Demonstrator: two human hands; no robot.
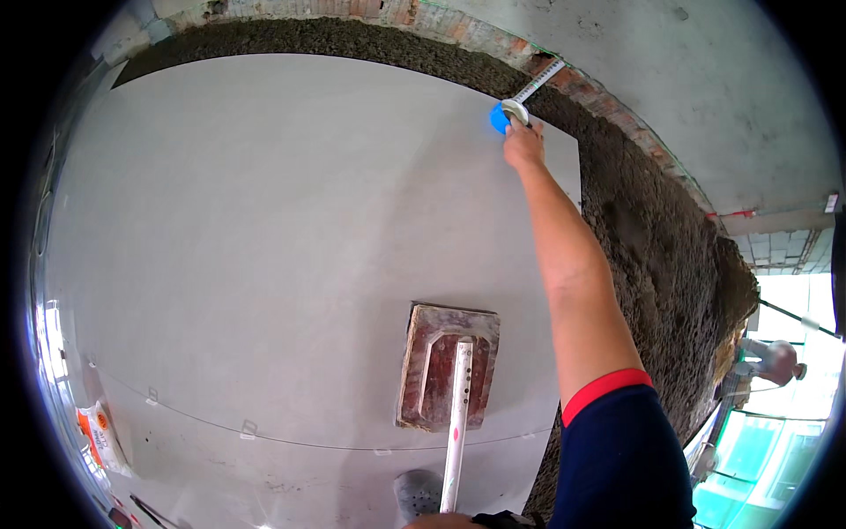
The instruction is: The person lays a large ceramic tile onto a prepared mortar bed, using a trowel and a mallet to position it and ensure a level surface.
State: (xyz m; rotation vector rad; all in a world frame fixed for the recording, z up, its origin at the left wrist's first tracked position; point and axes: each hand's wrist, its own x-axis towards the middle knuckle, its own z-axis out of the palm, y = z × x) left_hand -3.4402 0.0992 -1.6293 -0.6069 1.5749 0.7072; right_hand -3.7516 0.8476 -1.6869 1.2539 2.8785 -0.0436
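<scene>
My right hand (pixel 525 145) grips a blue-and-silver tape measure (pixel 500 118) at the far edge of a large grey tile (pixel 256 194), its white blade (pixel 539 81) stretched out to the brick wall base. A square tamping tool (pixel 410 366) with a worn, reddish top rests on the tile, its white pole (pixel 456 423) running down to the bottom edge. There, a sliver of my left hand or forearm (pixel 439 522) shows by the pole; its fingers are hidden. A grey clog (pixel 418 491) is beside the pole.
Dark mortar (pixel 650 264) borders the tile behind and right, against the wall (pixel 687 79). A white-and-orange bag (pixel 101 432) lies lower left, near small tile clips (pixel 248 432) along a joint. Another person (pixel 774 361) is at the far right near bright openings and a dark bar (pixel 793 316).
</scene>
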